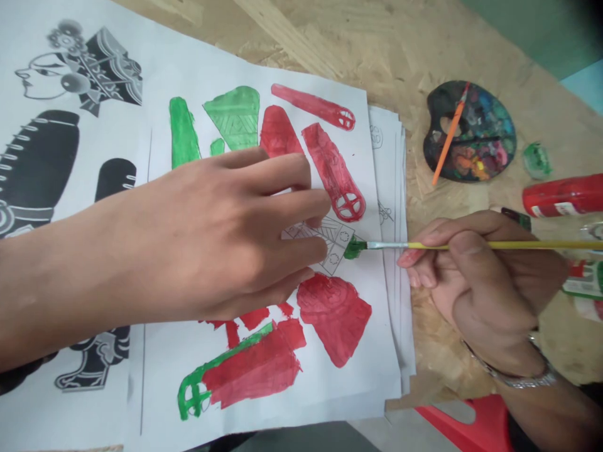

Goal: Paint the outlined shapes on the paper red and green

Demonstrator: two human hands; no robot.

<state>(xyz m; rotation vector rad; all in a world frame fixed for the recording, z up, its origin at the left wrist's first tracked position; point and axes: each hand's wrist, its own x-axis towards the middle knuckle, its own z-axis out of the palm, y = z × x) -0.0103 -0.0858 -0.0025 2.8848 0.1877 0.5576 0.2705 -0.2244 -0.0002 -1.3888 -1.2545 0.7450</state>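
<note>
"Two hands are seen over the painted sheet [348, 383]; what is held by the right hand [490, 276]?"

"A yellow-handled paintbrush [452, 245], pinched narrowly between thumb and fingers. Its green-loaded bristles are rested on the end of an unpainted, patterned shape [333, 251]."

"And how is the left hand [221, 226] placed?"

"Palm down across the sheet, with the fingers slightly spread and bent, their tips set on and around that shape. Whether anything is covered by the palm cannot be told."

"Where is the sheet laid?"

"On a stack of papers [405, 351] on the wood-chip board [386, 50]. Red and green shapes are painted around the left hand, and black figures [42, 163] are printed beyond its wrist."

"What is found past the stack?"

"A paint-smeared palette [487, 135], crossed by an orange paintbrush [450, 141]. A small green-stained cup [537, 161] is set just beside it, near a red bottle [563, 194]."
</note>
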